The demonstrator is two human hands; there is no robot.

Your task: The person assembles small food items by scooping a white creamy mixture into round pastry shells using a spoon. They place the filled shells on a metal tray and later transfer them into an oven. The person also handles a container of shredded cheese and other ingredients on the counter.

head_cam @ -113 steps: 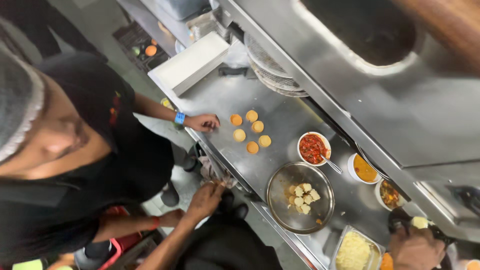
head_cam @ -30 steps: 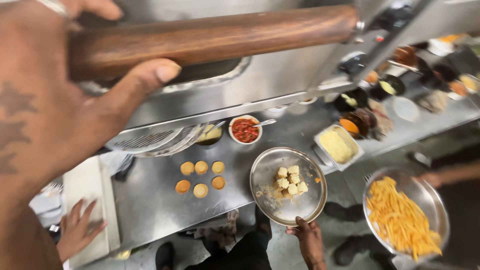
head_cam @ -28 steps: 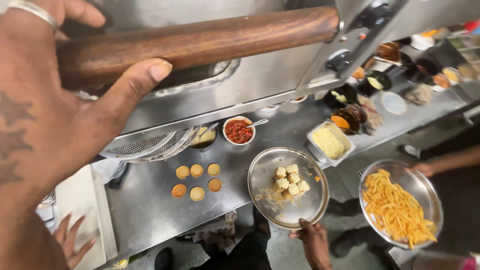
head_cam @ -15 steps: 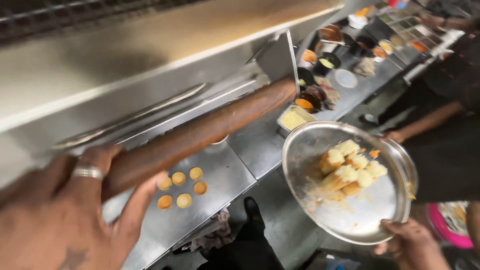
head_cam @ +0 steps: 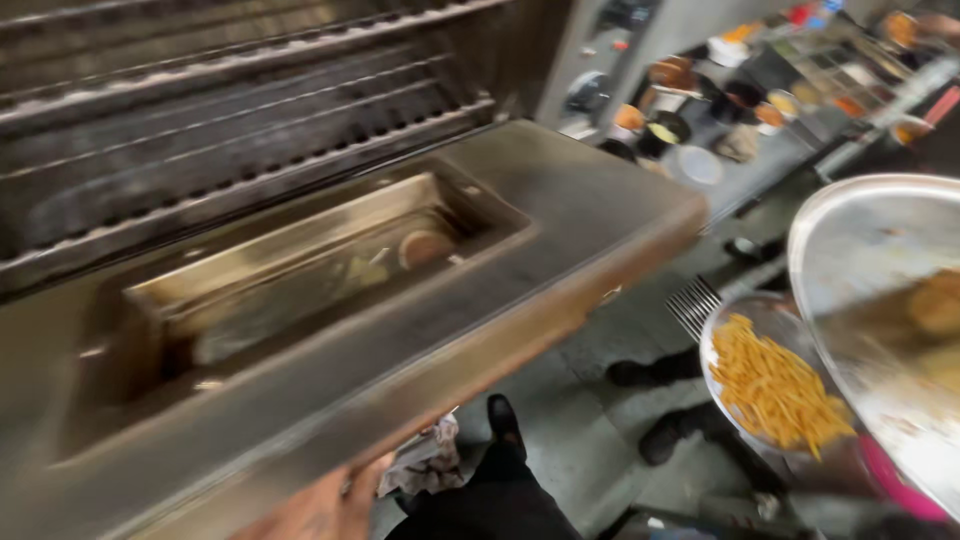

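Note:
A wide oven door (head_cam: 560, 230) lies open and flat below me, its inner glass window (head_cam: 300, 270) facing up. My left hand (head_cam: 320, 510) shows only partly under the door's front edge, where the wooden handle is hidden. Behind the door the dark oven racks (head_cam: 250, 120) are exposed. A large round metal plate (head_cam: 880, 320) with blurred pale food pieces fills the right edge, very close to the camera. My right hand is out of view.
A second metal pan of yellow fries (head_cam: 770, 385) sits lower on the right, over another person's dark shoes (head_cam: 660, 405) on the grey floor. A steel counter with several small bowls of sauces and toppings (head_cam: 720, 110) runs along the top right.
The oven door has swung fully down, hiding the wooden handle and most of my left hand. The plate of food pieces has come up closer on the right, and the counter patties have left view.

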